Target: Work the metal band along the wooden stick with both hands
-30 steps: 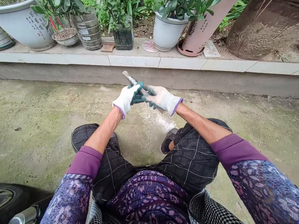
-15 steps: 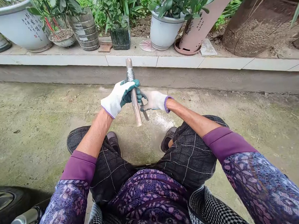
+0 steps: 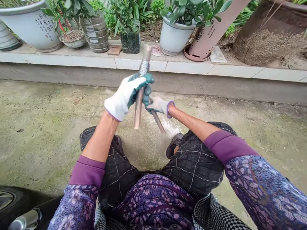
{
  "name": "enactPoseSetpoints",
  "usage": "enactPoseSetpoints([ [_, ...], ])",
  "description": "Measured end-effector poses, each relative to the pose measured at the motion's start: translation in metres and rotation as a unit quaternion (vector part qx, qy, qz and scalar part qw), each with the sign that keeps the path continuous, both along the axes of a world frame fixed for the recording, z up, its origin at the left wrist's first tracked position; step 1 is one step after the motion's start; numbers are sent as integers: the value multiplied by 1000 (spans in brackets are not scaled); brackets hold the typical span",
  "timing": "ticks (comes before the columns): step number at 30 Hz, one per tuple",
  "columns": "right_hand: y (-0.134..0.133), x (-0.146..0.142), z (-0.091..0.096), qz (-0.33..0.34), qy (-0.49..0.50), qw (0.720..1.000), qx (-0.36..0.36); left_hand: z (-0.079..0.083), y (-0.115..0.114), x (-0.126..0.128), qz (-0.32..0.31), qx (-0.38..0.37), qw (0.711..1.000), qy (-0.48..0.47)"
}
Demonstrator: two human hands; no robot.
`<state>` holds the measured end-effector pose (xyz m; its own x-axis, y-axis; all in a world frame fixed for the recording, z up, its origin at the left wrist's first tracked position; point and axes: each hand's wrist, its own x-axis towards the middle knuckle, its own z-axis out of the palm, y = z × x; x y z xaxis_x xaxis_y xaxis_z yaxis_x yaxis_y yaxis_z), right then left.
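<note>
**L hand (image 3: 126, 94) clenched on wire-wound rod (image 3: 139, 107)**

Rod tilted, wound end up, held above gap btw knees of quilted trousers (image 3: 194, 161), prob. to keep it clear of legs. R hand (image 3: 156, 106) seems closed on thinner rod (image 3: 158, 122), grip part hidden. Rods meet at the hands, above concrete ground (image 3: 41, 134).

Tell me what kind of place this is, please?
It looks like a yard outside someone's home. Potted plants, like this white pot, stand along a low tiled ledge. The ground is mossy concrete, and a vehicle's tyre shows at the corner.
</note>
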<state>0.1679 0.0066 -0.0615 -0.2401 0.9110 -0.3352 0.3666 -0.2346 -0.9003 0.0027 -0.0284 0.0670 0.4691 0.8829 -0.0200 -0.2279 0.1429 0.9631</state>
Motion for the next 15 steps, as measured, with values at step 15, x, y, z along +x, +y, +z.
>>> enactPoseSetpoints([
  [15, -26, 52, 80, -81, 295, 950, 63, -37, 26, -74, 182, -147, 972, -10],
])
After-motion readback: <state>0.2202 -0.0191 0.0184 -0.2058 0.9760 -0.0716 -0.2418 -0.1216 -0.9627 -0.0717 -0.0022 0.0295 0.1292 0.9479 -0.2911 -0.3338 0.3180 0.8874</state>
